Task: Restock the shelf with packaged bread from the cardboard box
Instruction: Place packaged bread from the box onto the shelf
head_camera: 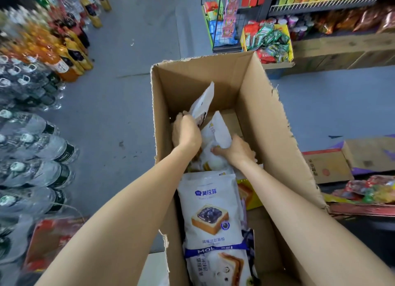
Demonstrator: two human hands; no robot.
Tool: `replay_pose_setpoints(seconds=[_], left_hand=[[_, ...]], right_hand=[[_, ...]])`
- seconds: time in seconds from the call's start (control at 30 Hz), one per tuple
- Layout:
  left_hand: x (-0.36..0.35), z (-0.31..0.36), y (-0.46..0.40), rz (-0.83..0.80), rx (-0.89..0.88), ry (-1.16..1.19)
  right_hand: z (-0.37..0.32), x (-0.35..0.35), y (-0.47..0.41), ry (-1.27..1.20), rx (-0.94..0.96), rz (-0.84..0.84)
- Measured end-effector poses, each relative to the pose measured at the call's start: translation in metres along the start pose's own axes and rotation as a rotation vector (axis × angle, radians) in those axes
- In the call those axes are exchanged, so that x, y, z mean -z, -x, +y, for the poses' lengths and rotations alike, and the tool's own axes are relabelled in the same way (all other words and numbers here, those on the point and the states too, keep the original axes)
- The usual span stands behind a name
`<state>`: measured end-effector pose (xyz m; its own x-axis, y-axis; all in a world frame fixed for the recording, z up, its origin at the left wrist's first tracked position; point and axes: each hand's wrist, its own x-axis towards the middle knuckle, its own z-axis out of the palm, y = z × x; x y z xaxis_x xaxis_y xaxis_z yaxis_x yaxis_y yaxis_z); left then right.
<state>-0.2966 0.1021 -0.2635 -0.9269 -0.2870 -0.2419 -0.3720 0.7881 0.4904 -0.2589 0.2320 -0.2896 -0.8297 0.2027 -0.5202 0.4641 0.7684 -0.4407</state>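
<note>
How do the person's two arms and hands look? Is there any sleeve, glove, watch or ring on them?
Both forearms are bare from the bottom edge of the picture up to the wrists; no sleeve shows. The left hand and the right hand wear no gloves. No watch, bracelet or ring is visible on the parts that show.

On the white bread packet (210, 211) lying face-up in the cardboard box (267, 119), a blue logo with the Chinese brand 莫拉菲 is read near the top. A line of small Chinese print is seen under the toast picture, too fine to be made out. On the blue band (215, 250) just below, "MOL" is legible. Blurred vertical Chinese print is noted on the nearest packet (218, 270), perhaps unreadable altogether.
</note>
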Motion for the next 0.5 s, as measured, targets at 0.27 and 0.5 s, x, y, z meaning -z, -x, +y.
replay_pose_setpoints(seconds=[0.27, 0.5], left_hand=[[0.062, 0.022, 0.029, 0.244, -0.15, 0.249], [0.117, 0.028, 0.078, 0.249, -0.207, 0.565]], right_hand=[[-0.025, 0.044, 0.065, -0.115, 0.293, 0.54], [-0.013, 0.062, 0.143, -0.364, 0.266, 0.657]])
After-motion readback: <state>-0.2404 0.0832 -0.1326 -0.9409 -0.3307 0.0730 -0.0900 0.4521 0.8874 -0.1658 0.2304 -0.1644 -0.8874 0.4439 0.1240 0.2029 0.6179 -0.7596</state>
